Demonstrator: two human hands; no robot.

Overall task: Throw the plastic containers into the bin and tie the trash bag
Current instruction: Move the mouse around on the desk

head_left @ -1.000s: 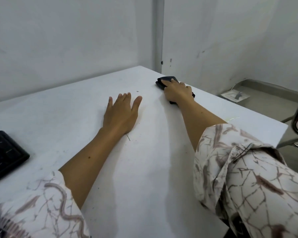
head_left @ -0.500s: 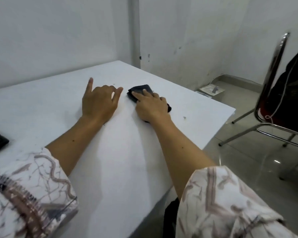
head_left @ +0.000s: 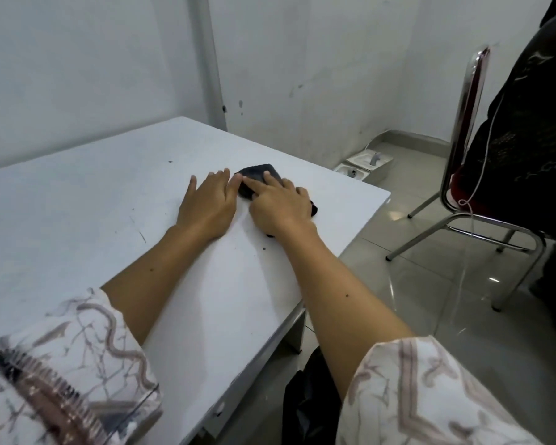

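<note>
A folded black bag (head_left: 257,178) lies flat on the white table (head_left: 77,200), near its far right corner. The right hand (head_left: 280,205) presses down on it, fingers straight and slightly spread. The left hand (head_left: 207,203) rests flat just beside it, fingers together, thumb at the bag's edge. A metal chair (head_left: 469,175) stands to the right.

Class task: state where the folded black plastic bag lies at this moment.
In the head view, the folded black plastic bag lies on the white table near its far right corner, under the right hand, beside the left hand.
</note>
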